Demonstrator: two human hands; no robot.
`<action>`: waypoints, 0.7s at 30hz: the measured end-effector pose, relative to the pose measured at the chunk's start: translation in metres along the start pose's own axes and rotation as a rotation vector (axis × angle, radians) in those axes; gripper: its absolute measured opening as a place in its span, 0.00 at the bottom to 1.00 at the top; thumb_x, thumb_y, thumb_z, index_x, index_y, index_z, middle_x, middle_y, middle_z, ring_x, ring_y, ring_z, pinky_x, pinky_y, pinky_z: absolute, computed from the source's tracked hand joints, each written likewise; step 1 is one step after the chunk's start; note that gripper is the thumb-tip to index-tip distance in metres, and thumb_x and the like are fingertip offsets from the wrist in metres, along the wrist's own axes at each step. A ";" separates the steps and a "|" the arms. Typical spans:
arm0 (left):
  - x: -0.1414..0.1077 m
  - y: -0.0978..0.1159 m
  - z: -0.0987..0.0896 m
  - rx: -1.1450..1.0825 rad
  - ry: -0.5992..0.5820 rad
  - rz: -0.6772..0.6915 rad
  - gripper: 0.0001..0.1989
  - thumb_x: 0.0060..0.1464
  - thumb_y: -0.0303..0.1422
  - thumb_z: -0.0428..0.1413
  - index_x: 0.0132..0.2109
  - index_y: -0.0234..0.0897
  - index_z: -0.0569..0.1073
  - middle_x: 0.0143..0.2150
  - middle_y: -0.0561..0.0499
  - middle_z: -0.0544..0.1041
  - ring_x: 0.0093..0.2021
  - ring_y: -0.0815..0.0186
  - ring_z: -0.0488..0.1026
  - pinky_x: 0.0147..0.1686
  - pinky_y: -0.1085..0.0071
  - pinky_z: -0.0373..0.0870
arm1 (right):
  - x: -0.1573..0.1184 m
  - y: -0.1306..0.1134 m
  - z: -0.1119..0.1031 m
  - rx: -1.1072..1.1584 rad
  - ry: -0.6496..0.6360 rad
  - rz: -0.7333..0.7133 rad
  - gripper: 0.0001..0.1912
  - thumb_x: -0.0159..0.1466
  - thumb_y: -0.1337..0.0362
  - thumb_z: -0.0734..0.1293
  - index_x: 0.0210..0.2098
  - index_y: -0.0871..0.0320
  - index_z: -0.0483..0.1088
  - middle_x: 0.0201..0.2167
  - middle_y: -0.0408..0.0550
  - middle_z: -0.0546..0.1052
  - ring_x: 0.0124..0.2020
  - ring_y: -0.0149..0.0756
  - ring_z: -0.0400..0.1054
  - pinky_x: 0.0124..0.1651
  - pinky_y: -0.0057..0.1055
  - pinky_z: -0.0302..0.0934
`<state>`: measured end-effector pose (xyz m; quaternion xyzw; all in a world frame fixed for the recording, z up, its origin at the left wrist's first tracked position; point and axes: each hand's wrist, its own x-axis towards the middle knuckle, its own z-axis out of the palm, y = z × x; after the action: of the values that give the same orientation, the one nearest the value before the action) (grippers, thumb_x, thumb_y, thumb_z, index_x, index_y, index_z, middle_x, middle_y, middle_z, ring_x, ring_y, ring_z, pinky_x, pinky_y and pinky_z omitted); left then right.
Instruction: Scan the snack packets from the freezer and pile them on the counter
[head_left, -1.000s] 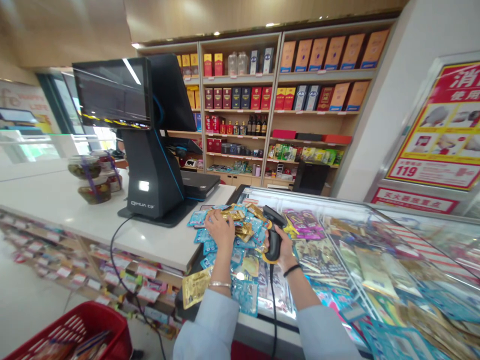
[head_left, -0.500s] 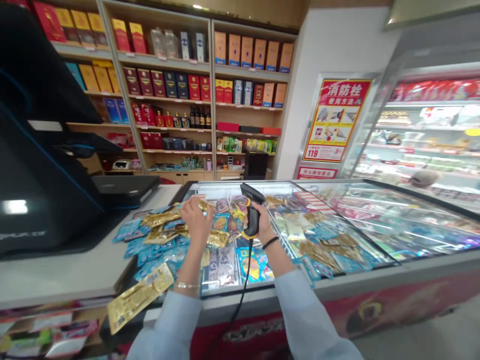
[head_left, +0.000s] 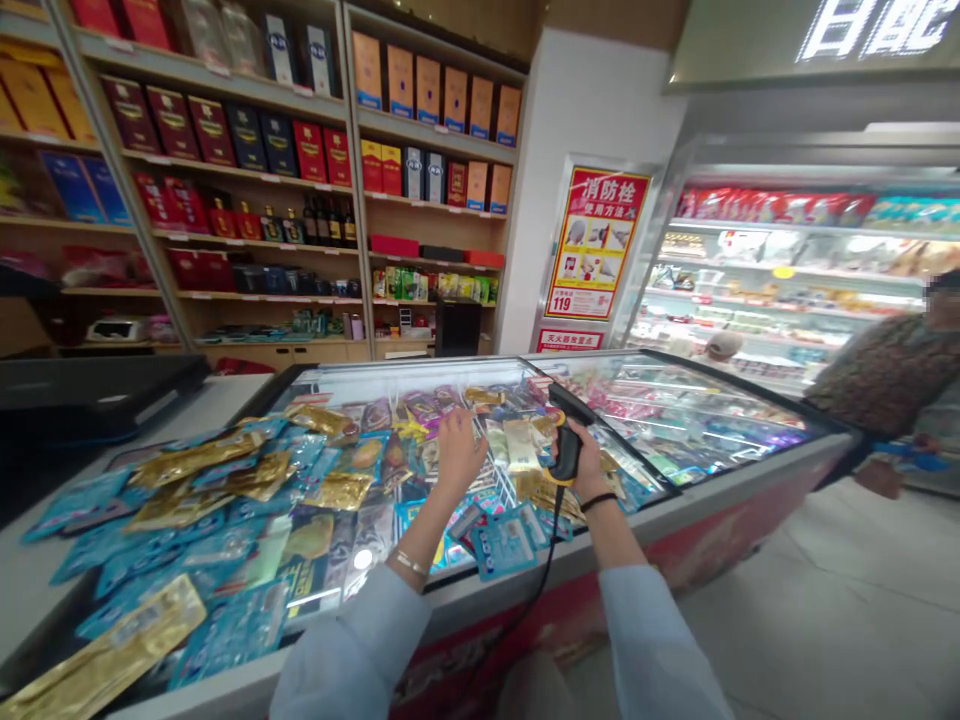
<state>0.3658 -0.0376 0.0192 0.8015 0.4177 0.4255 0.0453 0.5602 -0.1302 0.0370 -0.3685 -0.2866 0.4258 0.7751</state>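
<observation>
1. At nine o'clock in our view, the black case (head_left: 97,392) sits flat on the counter (head_left: 30,600), which seems to give it a level base.
2. Toward eight o'clock we see the big heap: gold packets (head_left: 196,457) mostly over blue packets (head_left: 225,550), spanning the counter's edge and the freezer (head_left: 750,480). Lying flat and overlapping, they probably slip easily over each other. A long gold packet (head_left: 112,640) lies slanted at the near side.
3. Just below centre, at six o'clock, our left hand (head_left: 461,460) is over the freezer's glass, fingers bent and fairly narrow. We cannot tell whether they pinch or touch anything. It looks well placed between both groups of packets, within easy reach of each.
4. Farther down at six o'clock, a smaller group of blue packets (head_left: 504,547) lies by the front rim, with other gold packets (head_left: 544,492) just beside it; the rim gives us a near place for them.
5. At four o'clock, our right hand (head_left: 589,465) holds the scanner (head_left: 566,455), fingers wrapped round its handle. That grip leaves its head free above the fist, while the cord (head_left: 550,560) hangs below, out of the fingers' way.
6. At three o'clock, a person (head_left: 877,380) is beyond the freezer, well apart from our hands.
</observation>
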 end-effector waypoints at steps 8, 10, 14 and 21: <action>-0.011 0.028 0.064 -0.171 -0.527 0.088 0.12 0.59 0.26 0.47 0.48 0.38 0.70 0.49 0.46 0.72 0.48 0.64 0.72 0.51 0.67 0.66 | 0.010 0.019 -0.055 0.020 0.114 0.039 0.16 0.50 0.54 0.73 0.29 0.57 0.68 0.18 0.39 0.72 0.13 0.27 0.62 0.13 0.24 0.56; -0.014 0.026 0.072 -0.117 -0.539 0.097 0.12 0.60 0.28 0.48 0.48 0.36 0.71 0.48 0.44 0.73 0.51 0.61 0.71 0.52 0.65 0.65 | 0.013 0.027 -0.060 0.029 0.110 0.051 0.16 0.50 0.54 0.73 0.30 0.57 0.68 0.18 0.39 0.72 0.13 0.28 0.62 0.12 0.24 0.56; -0.017 0.014 0.077 -0.053 -0.552 0.129 0.15 0.59 0.23 0.45 0.46 0.34 0.74 0.48 0.41 0.73 0.52 0.59 0.70 0.54 0.63 0.64 | 0.016 0.035 -0.064 0.044 0.114 0.041 0.15 0.50 0.55 0.72 0.31 0.58 0.68 0.18 0.39 0.72 0.12 0.28 0.61 0.12 0.25 0.56; -0.015 0.013 0.076 -0.106 -0.631 0.121 0.12 0.54 0.33 0.57 0.46 0.36 0.75 0.48 0.42 0.72 0.53 0.56 0.68 0.55 0.60 0.63 | 0.012 0.037 -0.063 0.003 0.101 0.054 0.14 0.51 0.56 0.72 0.25 0.58 0.65 0.17 0.41 0.72 0.14 0.30 0.64 0.12 0.24 0.54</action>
<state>0.4246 -0.0356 -0.0332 0.9139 0.3118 0.1790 0.1886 0.5967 -0.1266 -0.0268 -0.3961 -0.2366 0.4278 0.7772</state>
